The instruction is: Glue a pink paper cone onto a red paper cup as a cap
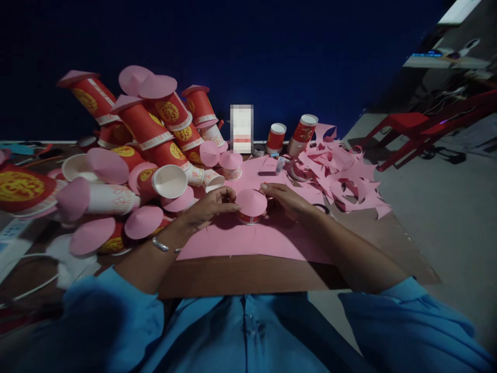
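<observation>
A pink paper cone [251, 202] sits like a hat on top of a short red and white paper cup [248, 218], which stands on a large pink paper sheet [256, 244]. My left hand [213, 207], with a silver bracelet at the wrist, has its thumb and fingers at the cone's left edge. On the right side my right hand [285, 201] has thumb and forefinger pinched together near the cone's upper right edge, and its other fingers reach down beside the cup. What lies between those fingertips is too small to make out.
Many red and white cups with pink cones [143, 124] are heaped on the left. Pink paper scraps [341, 173] pile up at the right. Behind the sheet stand two red cups [276, 139] and a small clear bottle [280, 165]. A red stool [399, 124] is at the far right.
</observation>
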The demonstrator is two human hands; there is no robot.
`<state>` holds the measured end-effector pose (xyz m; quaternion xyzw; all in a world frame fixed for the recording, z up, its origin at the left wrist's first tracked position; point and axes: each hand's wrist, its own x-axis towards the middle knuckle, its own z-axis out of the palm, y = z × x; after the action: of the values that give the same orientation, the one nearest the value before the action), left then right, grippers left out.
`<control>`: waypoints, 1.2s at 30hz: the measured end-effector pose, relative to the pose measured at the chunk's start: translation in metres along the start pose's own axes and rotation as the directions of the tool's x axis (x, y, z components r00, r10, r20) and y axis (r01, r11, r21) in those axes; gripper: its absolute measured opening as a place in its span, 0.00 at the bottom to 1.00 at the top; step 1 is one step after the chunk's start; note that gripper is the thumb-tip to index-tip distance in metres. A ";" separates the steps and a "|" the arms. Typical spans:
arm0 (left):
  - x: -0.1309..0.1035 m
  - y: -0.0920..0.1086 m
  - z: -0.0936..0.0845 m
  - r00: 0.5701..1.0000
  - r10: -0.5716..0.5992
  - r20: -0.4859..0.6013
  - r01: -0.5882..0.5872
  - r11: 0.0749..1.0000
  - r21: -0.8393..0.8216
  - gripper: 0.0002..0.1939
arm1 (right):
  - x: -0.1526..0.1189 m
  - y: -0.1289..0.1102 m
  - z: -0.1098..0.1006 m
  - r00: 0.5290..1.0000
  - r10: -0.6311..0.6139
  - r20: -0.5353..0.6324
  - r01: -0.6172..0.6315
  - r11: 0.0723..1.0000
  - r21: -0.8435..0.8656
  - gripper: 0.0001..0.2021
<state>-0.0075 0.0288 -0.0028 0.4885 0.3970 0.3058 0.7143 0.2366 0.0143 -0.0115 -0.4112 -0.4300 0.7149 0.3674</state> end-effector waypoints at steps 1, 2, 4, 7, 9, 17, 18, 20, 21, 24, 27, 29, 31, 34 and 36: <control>0.001 0.000 -0.001 1.000 0.019 -0.012 -0.019 0.999 -0.028 0.22 | 0.000 0.000 0.001 1.000 0.011 0.001 -0.011 1.000 0.022 0.27; 0.002 0.000 -0.001 0.999 0.044 -0.031 -0.045 0.997 -0.058 0.21 | 0.000 0.001 0.001 1.000 0.020 0.002 -0.020 0.999 0.041 0.27; 0.003 0.001 -0.002 0.992 0.098 -0.075 -0.106 0.988 -0.109 0.20 | 0.001 0.002 0.002 0.999 0.038 -0.002 -0.038 0.997 0.070 0.26; 0.003 0.004 0.000 0.984 0.141 -0.114 -0.156 0.978 -0.141 0.18 | 0.002 0.003 0.001 0.998 0.055 -0.008 -0.054 0.996 0.077 0.26; 0.002 0.005 0.002 0.985 0.126 -0.120 -0.142 0.982 -0.126 0.18 | 0.001 0.002 -0.001 0.999 0.043 -0.003 -0.043 0.997 0.060 0.27; -0.004 0.004 0.004 0.996 0.017 -0.088 -0.018 1.000 -0.013 0.24 | -0.003 -0.005 -0.006 0.998 0.037 0.047 -0.033 0.996 -0.077 0.28; -0.004 0.004 0.005 0.996 0.013 -0.084 -0.012 1.000 0.008 0.24 | -0.003 -0.006 -0.006 0.998 0.036 0.046 -0.032 0.996 -0.087 0.28; -0.005 0.005 0.005 0.997 0.009 -0.081 -0.006 0.999 0.039 0.24 | -0.002 -0.006 -0.007 0.999 0.027 0.039 -0.023 0.996 -0.091 0.28; -0.005 0.005 0.006 0.997 0.007 -0.082 -0.004 0.999 0.043 0.25 | -0.002 -0.007 -0.007 0.999 0.023 0.034 -0.020 0.996 -0.087 0.28; -0.005 0.004 0.007 0.996 -0.024 -0.090 0.026 0.999 0.020 0.28 | -0.002 -0.008 -0.006 0.999 0.022 0.029 -0.020 0.997 -0.076 0.28; -0.005 0.003 0.008 0.995 -0.052 -0.086 0.051 0.999 -0.007 0.29 | -0.003 -0.009 -0.004 0.998 0.029 0.047 -0.025 0.996 -0.084 0.28; -0.005 0.003 0.010 0.996 -0.037 -0.079 0.036 0.999 -0.013 0.27 | -0.002 -0.009 -0.004 0.998 0.033 0.056 -0.027 0.995 -0.092 0.28; -0.005 0.003 0.012 0.997 -0.021 -0.078 0.019 1.000 -0.017 0.26 | -0.002 -0.008 -0.004 0.997 0.040 0.059 -0.034 0.994 -0.100 0.28; -0.005 0.001 0.013 0.996 -0.019 -0.083 0.016 0.999 -0.036 0.25 | -0.001 -0.007 -0.004 0.998 0.040 0.058 -0.033 0.993 -0.115 0.28; -0.004 0.000 0.013 0.997 -0.024 -0.078 0.020 0.998 -0.062 0.24 | -0.001 -0.007 -0.004 0.998 0.033 0.059 -0.025 0.992 -0.126 0.27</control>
<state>0.0020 0.0194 0.0012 0.4494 0.4207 0.3290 0.7161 0.2416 0.0171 -0.0064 -0.4176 -0.4791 0.7040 0.3169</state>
